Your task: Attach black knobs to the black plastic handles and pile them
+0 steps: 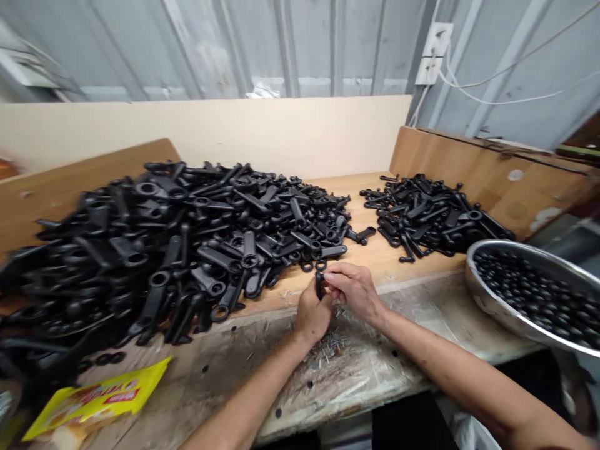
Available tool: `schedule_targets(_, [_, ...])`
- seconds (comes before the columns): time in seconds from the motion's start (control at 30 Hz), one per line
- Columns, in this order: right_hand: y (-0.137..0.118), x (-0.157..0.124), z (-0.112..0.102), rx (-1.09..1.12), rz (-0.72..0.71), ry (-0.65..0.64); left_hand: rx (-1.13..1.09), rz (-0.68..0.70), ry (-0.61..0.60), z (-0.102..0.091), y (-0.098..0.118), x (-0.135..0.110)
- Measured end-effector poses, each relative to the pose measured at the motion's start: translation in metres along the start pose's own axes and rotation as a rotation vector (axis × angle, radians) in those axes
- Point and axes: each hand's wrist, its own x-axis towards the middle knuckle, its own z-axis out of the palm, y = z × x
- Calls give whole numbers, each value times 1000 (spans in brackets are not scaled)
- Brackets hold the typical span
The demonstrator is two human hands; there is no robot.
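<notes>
My left hand [313, 312] is closed around a black crank handle [319, 285], which stands nearly upright between the fingers. Close against it, my right hand [354, 289] pinches at the upper part of the same piece; whatever lies between those fingertips is too small to make out. Beneath both hands, small metal pins [332, 345] lie scattered on the worn bench. Just beyond the hands begins a large heap of black crank handles [248, 250], each with a ring at one end.
A smaller pile of black handles [422, 215] with knobs sits at the right back. At the right edge stands a metal bowl [473, 275] full of shiny black balls [539, 294]. A yellow snack packet [100, 400] lies front left. Wooden boards [469, 169] border the bench.
</notes>
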Motion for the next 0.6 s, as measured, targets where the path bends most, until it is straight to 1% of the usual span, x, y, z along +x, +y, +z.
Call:
schedule_targets(0.1, [-1,2,-8,26,47,-105,211,44,-22,-6,-3,4])
schedule_targets(0.17, [-2,2,-13,8,54,-185,333,66,-79,-10,-3,5])
schedule_targets(0.23, [-5,6,-20,-56,4,-198,367,98,-154,-13,-1,5])
schedule_targets(0.27, [-9,10,-26,-117,-39,-164,347,120,-178,-14,0,6])
schedule_targets(0.3, [-16,15,-35,-197,-86,-100,305,146,-181,-15,3,7])
schedule_targets(0.37, [-35,30,-62,-410,-187,95,175,189,-127,-18,12,8])
schedule_targets(0.43, [-64,40,-100,-667,-289,330,15,213,-17,-26,31,1])
schedule_targets(0.47, [-79,42,-119,-818,-339,468,-61,224,45,-33,43,-7])
schedule_targets(0.53, [-105,38,-152,-1091,-318,713,-172,254,150,-52,71,-34])
schedule_targets(0.57, [-114,35,-162,-1178,-303,798,-200,271,152,-63,83,-53])
schedule_targets(0.6, [-118,33,-168,-1251,-326,827,-234,291,130,-72,94,-75])
